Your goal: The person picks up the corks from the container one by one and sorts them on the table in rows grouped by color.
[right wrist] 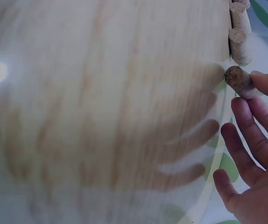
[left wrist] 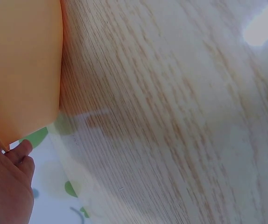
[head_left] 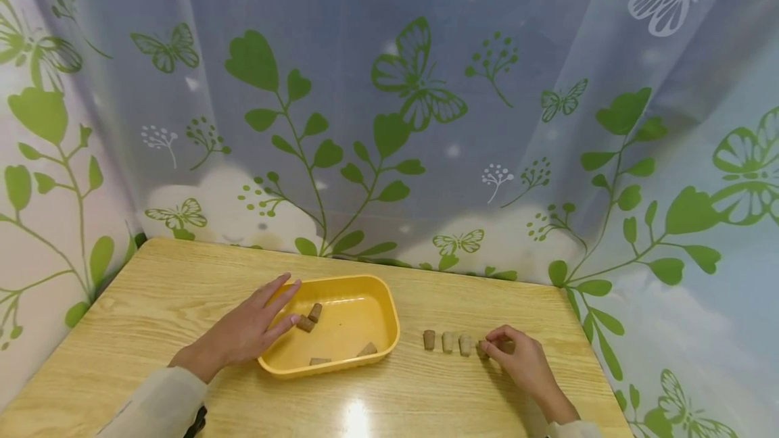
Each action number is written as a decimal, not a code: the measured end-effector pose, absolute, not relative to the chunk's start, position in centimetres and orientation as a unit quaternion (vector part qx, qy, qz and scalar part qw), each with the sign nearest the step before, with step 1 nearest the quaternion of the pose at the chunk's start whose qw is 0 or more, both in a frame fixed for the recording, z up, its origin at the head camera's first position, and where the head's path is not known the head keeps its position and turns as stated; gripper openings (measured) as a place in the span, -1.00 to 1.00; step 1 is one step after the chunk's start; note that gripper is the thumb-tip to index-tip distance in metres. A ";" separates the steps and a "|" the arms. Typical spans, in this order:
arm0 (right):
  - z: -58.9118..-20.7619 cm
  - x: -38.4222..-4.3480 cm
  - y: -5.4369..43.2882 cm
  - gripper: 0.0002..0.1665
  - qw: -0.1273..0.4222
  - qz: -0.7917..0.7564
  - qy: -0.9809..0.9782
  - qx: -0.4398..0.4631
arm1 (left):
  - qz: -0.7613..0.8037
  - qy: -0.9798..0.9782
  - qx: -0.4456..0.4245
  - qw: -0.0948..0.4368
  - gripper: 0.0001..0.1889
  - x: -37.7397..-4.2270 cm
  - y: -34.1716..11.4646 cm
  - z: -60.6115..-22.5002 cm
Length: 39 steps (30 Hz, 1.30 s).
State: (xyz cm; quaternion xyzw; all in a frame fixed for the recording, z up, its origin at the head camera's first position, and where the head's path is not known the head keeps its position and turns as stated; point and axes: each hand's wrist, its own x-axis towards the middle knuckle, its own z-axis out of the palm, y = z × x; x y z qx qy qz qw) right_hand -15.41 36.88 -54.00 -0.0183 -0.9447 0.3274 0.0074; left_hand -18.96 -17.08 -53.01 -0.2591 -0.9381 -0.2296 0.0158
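My right hand (head_left: pixel 522 362) pinches a brown cork stopper (right wrist: pixel 239 82) between thumb and finger, at the right end of a row on the table. Its other fingers spread loosely in the right wrist view. Three more corks stand beside it in the row: a darker one (head_left: pixel 429 340), then two paler ones, the nearer being this cork (head_left: pixel 465 345). Over the left end of a yellow plastic tray (head_left: pixel 349 323) lies my left hand (head_left: pixel 243 331), fingers extended and thumb reaching inside. Near that thumb two brown corks (head_left: pixel 315 312) lie together in the tray.
Paler corks (head_left: pixel 368 349) lie along the tray's near wall. The wooden table (head_left: pixel 389 397) ends at a printed curtain (head_left: pixel 341 120) behind and at the right side. Light glares off the tabletop near the front.
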 end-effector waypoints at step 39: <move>-54.4 -15.4 37.5 -0.55 0.021 0.287 -0.953 0.094 | -0.240 -0.935 -0.259 0.018 -0.30 -18.9 -17.0 -52.8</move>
